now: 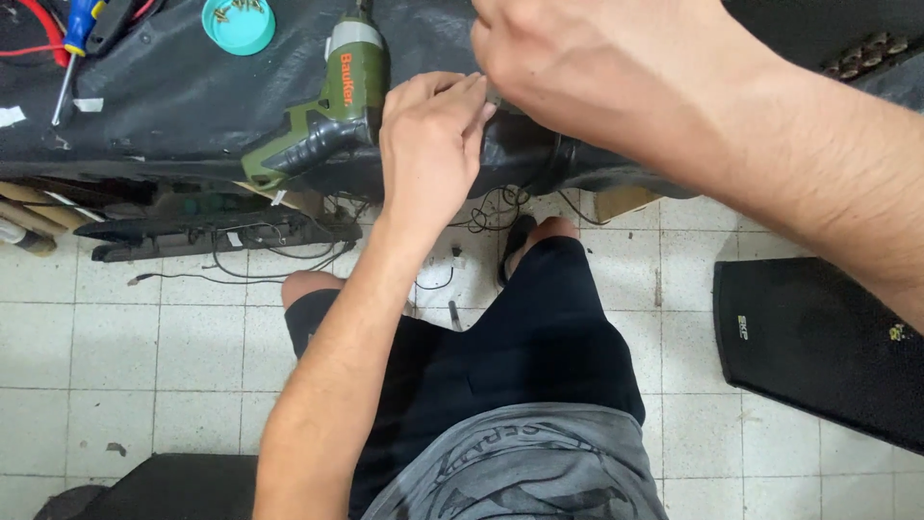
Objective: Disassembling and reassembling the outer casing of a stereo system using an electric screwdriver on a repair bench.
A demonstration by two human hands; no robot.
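My right hand (587, 63) covers whatever small thing my fingers pinch, so I cannot tell what it is. The top edge cuts off the green drill (327, 106) and the teal dish (238, 24).

Black shorts (539, 356), grey printed T-shirt (520, 472), bare forearms, no sleeves.

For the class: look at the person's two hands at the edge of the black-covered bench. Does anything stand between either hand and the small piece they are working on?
Nothing visible does. The left hand and the right hand meet directly at the small piece, fingertips touching it. The green cordless drill lies beside the left hand, off to the side.
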